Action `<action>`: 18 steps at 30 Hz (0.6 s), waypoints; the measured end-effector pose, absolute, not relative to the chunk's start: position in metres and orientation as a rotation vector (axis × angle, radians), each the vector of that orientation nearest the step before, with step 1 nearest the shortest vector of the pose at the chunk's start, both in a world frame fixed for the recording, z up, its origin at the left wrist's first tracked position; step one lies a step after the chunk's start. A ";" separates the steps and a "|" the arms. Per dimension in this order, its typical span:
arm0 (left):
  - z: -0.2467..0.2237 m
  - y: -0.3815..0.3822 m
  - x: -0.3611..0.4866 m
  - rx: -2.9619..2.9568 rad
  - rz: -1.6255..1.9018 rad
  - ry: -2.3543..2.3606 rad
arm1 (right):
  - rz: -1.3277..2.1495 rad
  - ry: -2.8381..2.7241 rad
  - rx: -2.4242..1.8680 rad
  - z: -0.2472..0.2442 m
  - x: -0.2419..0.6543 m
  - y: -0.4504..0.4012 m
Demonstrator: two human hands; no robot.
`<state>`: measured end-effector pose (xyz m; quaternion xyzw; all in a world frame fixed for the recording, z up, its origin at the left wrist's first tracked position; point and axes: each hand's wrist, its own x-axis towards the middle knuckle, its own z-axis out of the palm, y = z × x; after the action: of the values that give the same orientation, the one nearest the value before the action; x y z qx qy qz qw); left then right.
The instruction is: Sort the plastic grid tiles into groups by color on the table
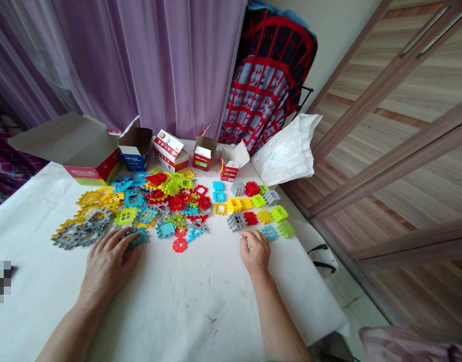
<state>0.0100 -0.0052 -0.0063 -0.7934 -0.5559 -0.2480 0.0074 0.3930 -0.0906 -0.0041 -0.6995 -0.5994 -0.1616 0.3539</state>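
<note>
My left hand (112, 256) is at the near left edge of a mixed pile of plastic interlocking building pieces. Its thumb and fingers close around a blue interlocking piece (140, 236), partly hidden under them. Grey pieces (78, 235) lie just beyond these fingers. On the right, my right hand (255, 251) rests on the table with its fingers curled into a fist, and the inside of it is hidden. Close by it are a blue square piece (270, 233), a grey stack (236, 221) and a red piece (250, 218). Red flower-shaped pieces (180, 245) lie between the hands.
Opened cardboard boxes line the back, among them a large red one (91, 173), a blue one (136, 160) and a small red one (228, 172). A white bag (286, 153) stands at the back right. White cloth (178, 311) covers the table, whose right edge drops to the floor.
</note>
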 end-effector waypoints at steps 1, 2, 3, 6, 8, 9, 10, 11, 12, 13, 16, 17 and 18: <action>-0.006 -0.005 0.010 -2.487 -0.787 -1.731 | -0.421 -1.540 -1.799 -0.004 0.394 -0.091; -0.006 -0.004 0.010 -2.492 -0.798 -1.724 | -0.428 -1.523 -1.792 -0.003 0.395 -0.090; -0.006 -0.004 0.010 -2.495 -0.806 -1.718 | -0.437 -1.501 -1.787 -0.001 0.396 -0.089; -0.006 -0.003 0.010 -2.498 -0.809 -1.703 | -0.474 -1.434 -1.772 0.006 0.400 -0.085; -0.007 -0.003 0.010 -2.499 -0.802 -1.696 | -0.482 -1.425 -1.786 0.010 0.401 -0.081; -0.007 -0.003 0.010 -2.496 -0.798 -1.695 | -0.481 -1.432 -1.802 0.012 0.401 -0.079; -0.007 -0.003 0.010 -2.491 -0.794 -1.696 | -0.477 -1.442 -1.819 0.013 0.401 -0.077; -0.008 -0.003 0.010 -2.485 -0.792 -1.697 | -0.473 -1.452 -1.835 0.014 0.400 -0.075; -0.008 -0.003 0.010 -2.479 -0.790 -1.697 | -0.471 -1.460 -1.846 0.014 0.399 -0.074; -0.008 -0.003 0.010 -2.475 -0.792 -1.695 | -0.468 -1.466 -1.853 0.014 0.398 -0.073; -0.007 -0.004 0.011 -2.477 -0.806 -1.697 | -0.463 -1.479 -1.860 0.012 0.396 -0.071; -0.007 -0.004 0.011 -2.481 -0.810 -1.703 | -0.463 -1.481 -1.861 0.012 0.396 -0.071; -0.007 -0.004 0.011 -2.484 -0.813 -1.710 | -0.464 -1.482 -1.862 0.011 0.396 -0.071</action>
<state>0.0108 -0.0038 -0.0072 -0.7953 -0.5474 -0.2602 0.0092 0.3964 -0.0709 0.0106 -0.7190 -0.5725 -0.1792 0.3509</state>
